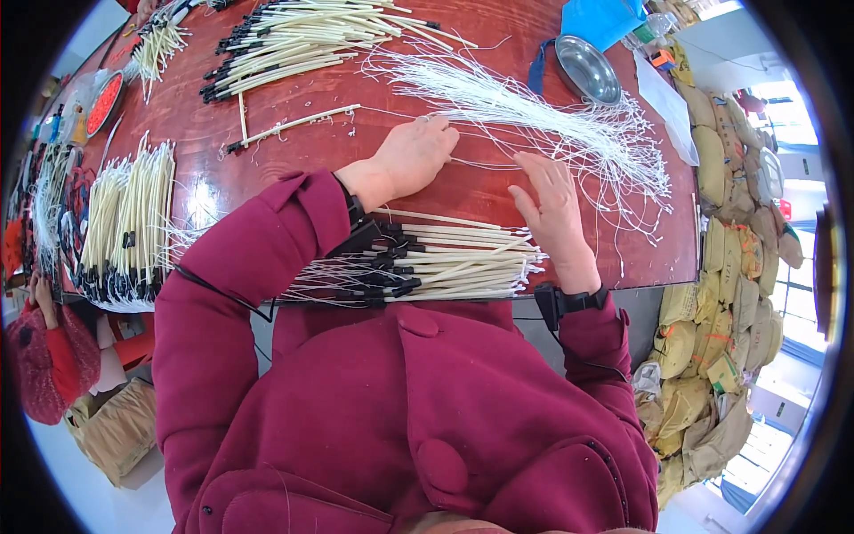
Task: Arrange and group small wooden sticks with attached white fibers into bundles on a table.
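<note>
My left hand [414,158] is over the middle of the red table, fingers curled down round a thin white cord [485,165]; its fingertips are partly hidden. To the right is my right hand [547,198], thumb and fingers apart, fingertips beside that cord. Beyond both hands spreads a loose bundle of white cords [534,111]. A pale yellow tube [302,122] with a black end piece lies left of my left hand, a cord running from its tip toward that hand. Nearest my body is a pile of similar tubes [471,258] with black fittings and white cords.
More tubes [302,36] are heaped at the far side, others [129,209] at the left. A metal bowl [587,69] and a blue container [605,20] stand far right. Red pieces fill a tray [105,102]. Another person [58,356] is at left; stacked sacks [712,294] line the right.
</note>
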A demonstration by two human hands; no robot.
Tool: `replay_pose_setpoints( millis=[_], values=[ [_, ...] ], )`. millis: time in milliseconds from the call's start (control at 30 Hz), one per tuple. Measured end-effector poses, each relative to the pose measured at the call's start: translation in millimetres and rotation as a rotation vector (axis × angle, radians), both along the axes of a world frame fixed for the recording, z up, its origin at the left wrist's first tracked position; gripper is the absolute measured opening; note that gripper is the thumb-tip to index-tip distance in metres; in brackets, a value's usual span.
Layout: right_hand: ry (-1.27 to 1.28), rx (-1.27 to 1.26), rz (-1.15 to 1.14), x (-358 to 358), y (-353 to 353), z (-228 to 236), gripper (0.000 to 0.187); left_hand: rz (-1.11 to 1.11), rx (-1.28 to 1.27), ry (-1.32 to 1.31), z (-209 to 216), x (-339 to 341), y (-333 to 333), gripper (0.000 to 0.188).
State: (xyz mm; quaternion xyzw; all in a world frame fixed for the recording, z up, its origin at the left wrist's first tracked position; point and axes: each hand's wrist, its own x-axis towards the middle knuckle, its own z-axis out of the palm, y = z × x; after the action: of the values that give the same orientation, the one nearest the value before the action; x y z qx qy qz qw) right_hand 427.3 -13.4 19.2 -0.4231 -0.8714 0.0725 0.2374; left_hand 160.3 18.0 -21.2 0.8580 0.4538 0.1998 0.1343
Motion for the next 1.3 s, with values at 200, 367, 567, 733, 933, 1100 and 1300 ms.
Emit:
replay_pose_setpoints(
  millis=[200, 367, 567, 733, 933, 1100, 1300],
  values=[
    [-0.027, -0.021, -0.013, 4, 1, -3, 0.041, -0.019, 0.012, -0.030, 1, -5, 0, 0.010],
    [-0.023, -0.017, -0.039, 7, -1, -3, 0.042, -0.021, -0.175, -0.158, 25, -24, -17, 0.006],
    [-0.030, -0.007, -0.039, 6, -2, -7, 0.048, -0.020, -0.173, -0.112, 23, -73, -57, 0.010],
    [-0.088, -0.070, -0.022, -6, -7, -9, 0.053, 0.027, -0.150, 0.003, 27, -101, -78, 0.010],
    [-0.152, -0.118, 0.049, -19, -8, -15, 0.054, 0.059, -0.136, -0.002, 27, -116, -86, 0.011],
    [-0.188, -0.141, 0.114, -10, -9, -16, 0.051, 0.214, -0.197, -0.146, 27, -131, -83, 0.010],
    [-0.152, -0.138, 0.145, -8, -4, -15, 0.047, 0.350, -0.287, -0.102, 27, -142, -82, 0.017]
  ],
)
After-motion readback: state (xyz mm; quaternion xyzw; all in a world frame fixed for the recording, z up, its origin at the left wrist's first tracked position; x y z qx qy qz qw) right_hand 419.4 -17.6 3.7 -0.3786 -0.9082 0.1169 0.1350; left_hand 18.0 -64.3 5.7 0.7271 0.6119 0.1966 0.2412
